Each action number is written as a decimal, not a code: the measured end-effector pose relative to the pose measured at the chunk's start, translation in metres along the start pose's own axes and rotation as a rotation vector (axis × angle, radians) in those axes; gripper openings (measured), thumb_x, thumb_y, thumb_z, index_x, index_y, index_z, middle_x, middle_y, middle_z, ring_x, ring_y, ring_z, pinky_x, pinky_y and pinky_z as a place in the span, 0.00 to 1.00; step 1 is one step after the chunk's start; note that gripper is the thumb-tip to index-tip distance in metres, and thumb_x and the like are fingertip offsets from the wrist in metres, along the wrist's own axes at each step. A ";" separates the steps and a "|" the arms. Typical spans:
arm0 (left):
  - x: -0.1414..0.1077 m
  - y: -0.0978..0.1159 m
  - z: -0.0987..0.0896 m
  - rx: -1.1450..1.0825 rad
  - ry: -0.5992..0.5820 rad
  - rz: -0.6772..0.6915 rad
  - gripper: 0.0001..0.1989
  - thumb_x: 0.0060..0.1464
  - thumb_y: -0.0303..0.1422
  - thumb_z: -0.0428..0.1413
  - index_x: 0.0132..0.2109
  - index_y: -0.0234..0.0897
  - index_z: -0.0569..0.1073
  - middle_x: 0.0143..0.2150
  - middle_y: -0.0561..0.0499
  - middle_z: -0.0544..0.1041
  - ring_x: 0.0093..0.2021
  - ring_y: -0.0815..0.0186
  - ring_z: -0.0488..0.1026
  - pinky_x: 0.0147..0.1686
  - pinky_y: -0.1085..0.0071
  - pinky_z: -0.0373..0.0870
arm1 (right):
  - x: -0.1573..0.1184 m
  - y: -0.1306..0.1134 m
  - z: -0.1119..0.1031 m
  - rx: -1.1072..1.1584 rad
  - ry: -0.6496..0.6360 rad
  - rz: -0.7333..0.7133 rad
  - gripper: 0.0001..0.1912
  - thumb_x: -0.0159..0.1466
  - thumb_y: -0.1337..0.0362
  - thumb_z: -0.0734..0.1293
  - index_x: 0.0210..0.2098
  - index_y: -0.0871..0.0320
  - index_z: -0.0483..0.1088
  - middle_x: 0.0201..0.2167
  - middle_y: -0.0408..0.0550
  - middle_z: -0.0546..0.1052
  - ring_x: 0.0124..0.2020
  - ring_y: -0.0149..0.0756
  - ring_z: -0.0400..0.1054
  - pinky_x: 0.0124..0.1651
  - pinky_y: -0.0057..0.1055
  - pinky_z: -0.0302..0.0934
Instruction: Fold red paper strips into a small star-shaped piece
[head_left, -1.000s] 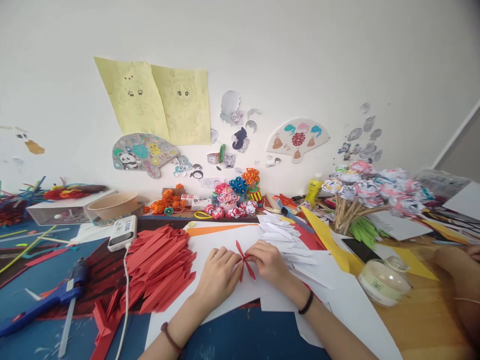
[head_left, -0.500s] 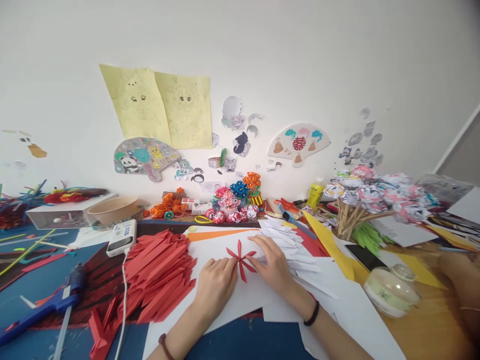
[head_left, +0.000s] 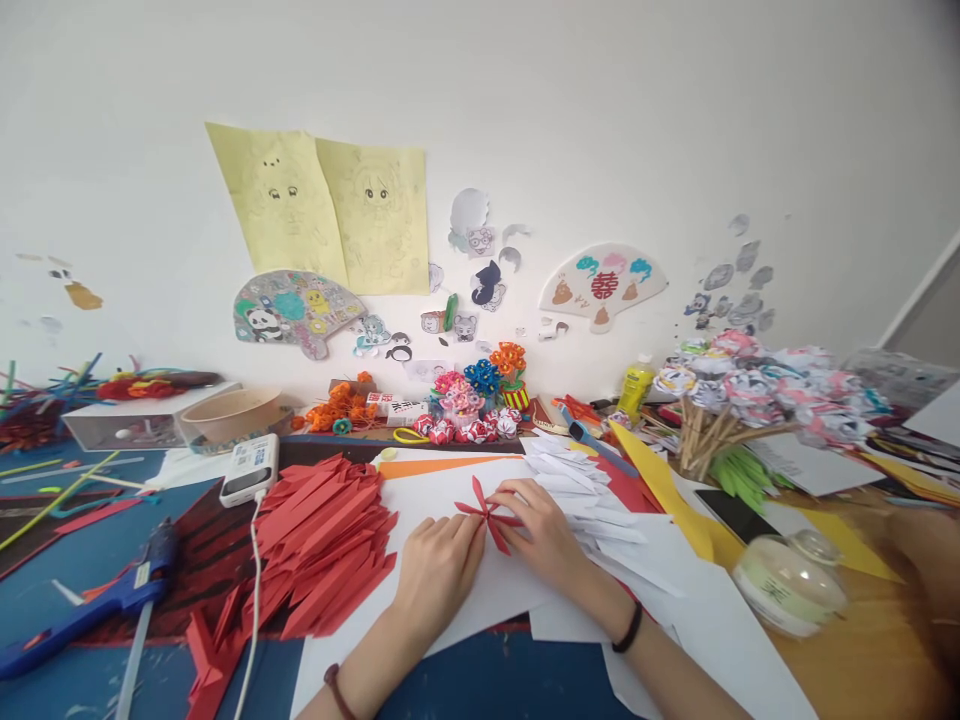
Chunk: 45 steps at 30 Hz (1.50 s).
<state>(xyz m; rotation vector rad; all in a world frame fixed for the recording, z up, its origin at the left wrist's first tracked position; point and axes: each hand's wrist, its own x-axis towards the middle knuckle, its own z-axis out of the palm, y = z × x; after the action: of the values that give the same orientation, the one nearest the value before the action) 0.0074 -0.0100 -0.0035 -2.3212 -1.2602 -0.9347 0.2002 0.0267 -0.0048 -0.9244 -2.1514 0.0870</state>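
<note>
- The red star [head_left: 486, 512] is lying on white paper [head_left: 420, 500] between both hands; its spokes are fanning outward
- Right hand [head_left: 544, 535] is pinching its right spokes; left hand [head_left: 435, 565] is touching its left side, fingers curled

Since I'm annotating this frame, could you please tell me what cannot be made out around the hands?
- Head view: the centre of the red paper star is covered by fingertips of the left hand and right hand, so the join is hidden.
- Printing on the power bank is too small to read.
- The blue glue gun is cut off by the left edge.
</note>
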 end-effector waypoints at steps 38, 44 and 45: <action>0.002 -0.010 0.003 0.069 -0.150 -0.074 0.13 0.53 0.17 0.50 0.41 0.39 0.68 0.41 0.48 0.72 0.41 0.58 0.66 0.39 0.62 0.62 | -0.003 -0.002 0.006 -0.089 -0.078 0.052 0.08 0.63 0.65 0.71 0.41 0.55 0.71 0.38 0.47 0.76 0.41 0.42 0.68 0.45 0.38 0.63; 0.003 -0.007 0.007 -0.076 -0.153 -0.069 0.09 0.63 0.24 0.45 0.35 0.38 0.65 0.32 0.50 0.71 0.34 0.62 0.67 0.33 0.67 0.63 | -0.004 -0.005 0.007 0.038 -0.118 0.025 0.05 0.67 0.71 0.65 0.40 0.56 0.71 0.37 0.46 0.76 0.40 0.38 0.69 0.44 0.34 0.62; 0.003 -0.007 0.008 -0.104 -0.163 -0.069 0.10 0.64 0.24 0.44 0.35 0.38 0.65 0.31 0.51 0.71 0.33 0.63 0.67 0.32 0.67 0.63 | -0.004 -0.005 0.007 0.068 -0.128 0.031 0.05 0.68 0.72 0.64 0.39 0.57 0.71 0.37 0.45 0.76 0.39 0.37 0.69 0.44 0.34 0.62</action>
<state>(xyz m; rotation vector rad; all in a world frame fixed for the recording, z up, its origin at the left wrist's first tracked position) 0.0057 -0.0001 -0.0071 -2.4917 -1.3947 -0.8666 0.1939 0.0218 -0.0104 -0.9357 -2.2366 0.2389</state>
